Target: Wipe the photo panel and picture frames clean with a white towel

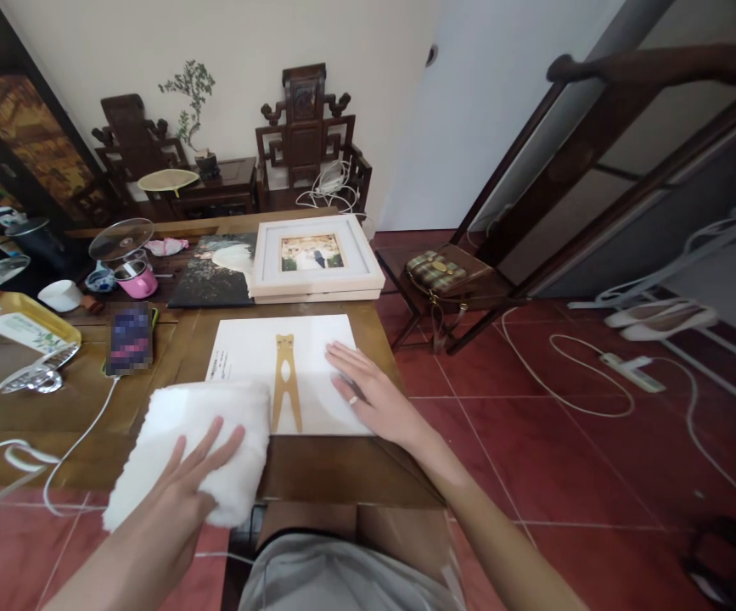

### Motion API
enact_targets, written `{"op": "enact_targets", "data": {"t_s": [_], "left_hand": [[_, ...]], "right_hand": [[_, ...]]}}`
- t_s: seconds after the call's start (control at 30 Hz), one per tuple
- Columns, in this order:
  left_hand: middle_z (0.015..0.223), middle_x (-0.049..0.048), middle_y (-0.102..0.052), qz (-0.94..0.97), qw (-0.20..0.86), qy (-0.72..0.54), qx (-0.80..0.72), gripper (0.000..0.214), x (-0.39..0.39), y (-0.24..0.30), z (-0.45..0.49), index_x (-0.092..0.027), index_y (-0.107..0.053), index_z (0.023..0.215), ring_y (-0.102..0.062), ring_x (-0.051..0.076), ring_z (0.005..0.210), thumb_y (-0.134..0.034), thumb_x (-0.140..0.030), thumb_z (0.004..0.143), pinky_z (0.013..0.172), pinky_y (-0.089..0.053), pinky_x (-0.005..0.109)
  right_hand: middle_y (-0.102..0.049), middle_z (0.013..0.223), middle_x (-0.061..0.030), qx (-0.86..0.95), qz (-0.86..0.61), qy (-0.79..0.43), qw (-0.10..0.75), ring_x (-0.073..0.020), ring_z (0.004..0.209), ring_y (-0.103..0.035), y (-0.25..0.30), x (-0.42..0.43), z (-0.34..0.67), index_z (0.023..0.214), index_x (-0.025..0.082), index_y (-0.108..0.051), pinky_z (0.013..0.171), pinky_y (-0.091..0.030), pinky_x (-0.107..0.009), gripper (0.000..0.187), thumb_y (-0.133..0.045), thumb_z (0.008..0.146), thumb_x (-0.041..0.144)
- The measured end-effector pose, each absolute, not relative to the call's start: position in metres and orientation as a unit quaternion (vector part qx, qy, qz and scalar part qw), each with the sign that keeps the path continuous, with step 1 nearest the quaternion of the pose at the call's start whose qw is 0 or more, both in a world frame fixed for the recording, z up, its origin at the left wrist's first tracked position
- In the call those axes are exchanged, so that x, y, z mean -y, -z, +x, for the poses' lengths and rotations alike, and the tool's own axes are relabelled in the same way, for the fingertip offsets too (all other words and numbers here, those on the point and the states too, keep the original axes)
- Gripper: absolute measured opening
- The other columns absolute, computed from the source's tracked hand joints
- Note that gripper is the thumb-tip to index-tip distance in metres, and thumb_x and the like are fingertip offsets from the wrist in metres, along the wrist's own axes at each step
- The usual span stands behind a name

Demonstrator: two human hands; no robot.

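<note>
My left hand [195, 479] lies on a folded, fluffy white towel [170, 416] at the table's front edge, its fingers spread. The towel overhangs the edge and covers the near left corner of a white flat panel [323, 373]. My right hand [373, 395], with a ring on one finger, rests flat on the right side of this panel, fingers stretched out. Between the hands, on the panel, is a tan A-shaped figure [287, 399] with small animal ears and two legs; I cannot tell whether it is printed or separate. Small dark print shows at the panel's left edge.
Behind the panel lie stacked framed photos [361, 255] and a dark picture [215, 284]. Leftward are a phone [130, 339] on a cable, a pink cup [137, 280] and an oil bottle [30, 322]. A chair with a plaid bag [437, 271] stands right.
</note>
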State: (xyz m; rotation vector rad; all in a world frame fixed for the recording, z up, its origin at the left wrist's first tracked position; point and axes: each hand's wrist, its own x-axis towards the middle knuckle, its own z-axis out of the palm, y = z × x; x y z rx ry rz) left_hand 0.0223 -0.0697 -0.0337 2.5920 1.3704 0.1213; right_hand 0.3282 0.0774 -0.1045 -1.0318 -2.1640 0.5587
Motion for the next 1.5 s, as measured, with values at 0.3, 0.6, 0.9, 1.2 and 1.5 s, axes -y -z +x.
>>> {"op": "enact_targets", "data": {"t_s": [0.3, 0.6, 0.9, 1.2, 1.5], "left_hand": [[0.158, 0.0040, -0.023, 0.864, 0.150, 0.043, -0.479, 0.044, -0.042, 0.011, 0.029, -0.016, -0.066, 0.098, -0.005, 0.027, 0.148, -0.035, 0.003, 0.075, 0.117, -0.015, 0.060], [0.158, 0.0059, -0.021, 0.859, 0.101, 0.037, -0.501, 0.043, -0.112, 0.017, 0.038, -0.013, -0.067, 0.103, -0.005, 0.031, 0.148, -0.035, -0.002, 0.076, 0.117, -0.010, 0.062], [0.159, 0.0027, -0.021, 0.871, 0.139, 0.024, -0.470, 0.038, -0.009, 0.013, 0.042, -0.015, -0.066, 0.082, -0.005, 0.027, 0.148, -0.035, 0.006, 0.073, 0.120, -0.015, 0.056], [0.158, -0.0003, -0.022, 0.885, 0.146, -0.025, -0.442, 0.037, 0.049, 0.010, 0.037, -0.018, -0.061, 0.077, -0.009, 0.024, 0.148, -0.035, 0.007, 0.074, 0.119, -0.023, 0.053], [0.159, 0.0065, -0.020, 0.860, 0.166, 0.019, -0.482, 0.043, -0.045, 0.012, 0.053, -0.015, -0.064, 0.103, -0.004, 0.029, 0.147, -0.033, 0.002, 0.079, 0.117, -0.017, 0.059]], "right_hand": [[-0.048, 0.146, -0.0103, 0.826, -0.391, -0.218, 0.343, -0.0239, 0.140, -0.037, 0.104, -0.078, 0.328, 0.141, 0.022, -0.047, 0.116, -0.028, -0.053, 0.045, -0.043, 0.096, 0.027], [-0.047, 0.147, -0.0078, 0.821, -0.387, -0.226, 0.354, -0.0254, 0.139, -0.038, 0.104, -0.077, 0.328, 0.143, 0.026, -0.045, 0.116, -0.029, -0.055, 0.047, -0.044, 0.096, 0.028], [-0.048, 0.146, -0.0087, 0.821, -0.388, -0.226, 0.352, -0.0246, 0.139, -0.037, 0.104, -0.077, 0.328, 0.141, 0.024, -0.047, 0.116, -0.029, -0.054, 0.045, -0.044, 0.096, 0.029], [-0.047, 0.147, -0.0082, 0.825, -0.388, -0.221, 0.347, -0.0244, 0.140, -0.037, 0.105, -0.078, 0.328, 0.142, 0.025, -0.046, 0.116, -0.029, -0.055, 0.046, -0.044, 0.097, 0.029], [-0.047, 0.147, -0.0075, 0.820, -0.389, -0.225, 0.353, -0.0248, 0.140, -0.037, 0.104, -0.077, 0.328, 0.143, 0.027, -0.045, 0.115, -0.029, -0.055, 0.046, -0.044, 0.096, 0.028]]}}
